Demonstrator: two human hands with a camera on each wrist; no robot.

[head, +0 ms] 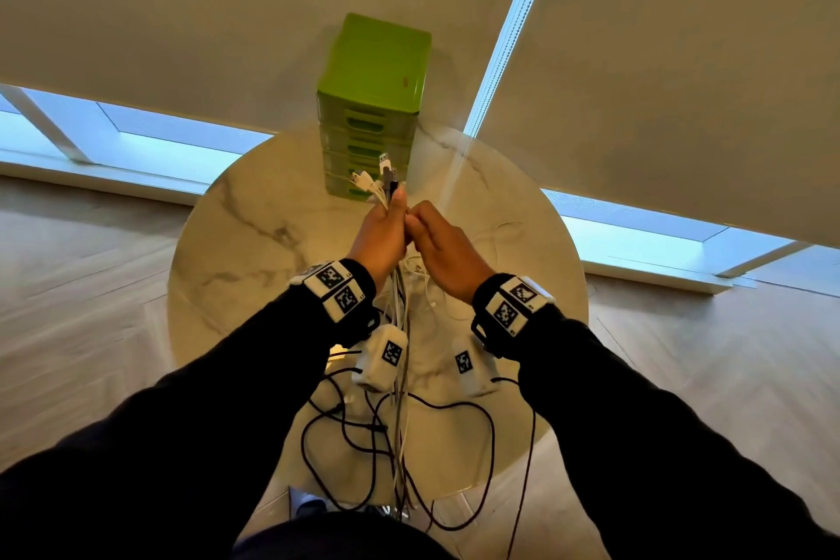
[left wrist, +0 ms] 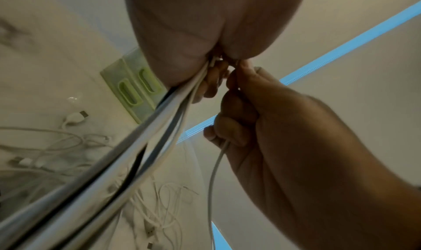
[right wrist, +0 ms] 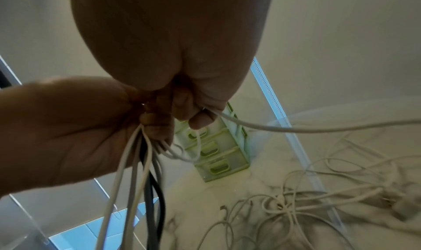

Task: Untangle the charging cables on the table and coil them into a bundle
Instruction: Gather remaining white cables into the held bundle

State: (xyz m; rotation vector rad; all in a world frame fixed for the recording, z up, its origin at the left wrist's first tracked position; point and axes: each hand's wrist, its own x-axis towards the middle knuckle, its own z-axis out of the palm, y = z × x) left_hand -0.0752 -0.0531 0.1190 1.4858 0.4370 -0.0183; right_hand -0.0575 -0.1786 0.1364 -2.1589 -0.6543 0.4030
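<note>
While the left hand point(head: 381, 236) holds a gathered sheaf of charging cables point(head: 396, 300) upright above the round marble table point(head: 236, 250), fist closed round white, grey and black strands with their plugs point(head: 384, 175) fanning out above the thumb, the right hand point(head: 443, 255) comes in beside it, knuckles nearly touching. The right wrist view shows the fingers of that hand curled on a single white cable point(right wrist: 296, 128) that runs off to the side toward the tabletop. The step in hand looks like collecting: one more cable is being brought to the bunch so its end lines up with the others. Coiling has not begun — the strands hang straight down from the left fist and trail past the table's near edge. The next move probably calls for passing that white cable into the left grip without loosening the rest, then drawing its slack free. More white cables point(right wrist: 307, 200) lie in a loose tangle on the marble, loops crossing one another, so a pull on any one may drag its neighbours along. Thin black cords point(head: 363, 427) from the wrist-worn cameras loop below the forearms, close to the hanging strands, and could be mistaken for them or snag. A green drawer unit point(head: 375, 105) stands at the far edge of the table, just beyond the raised plugs — near enough to be knocked if the bunch swings forward.
</note>
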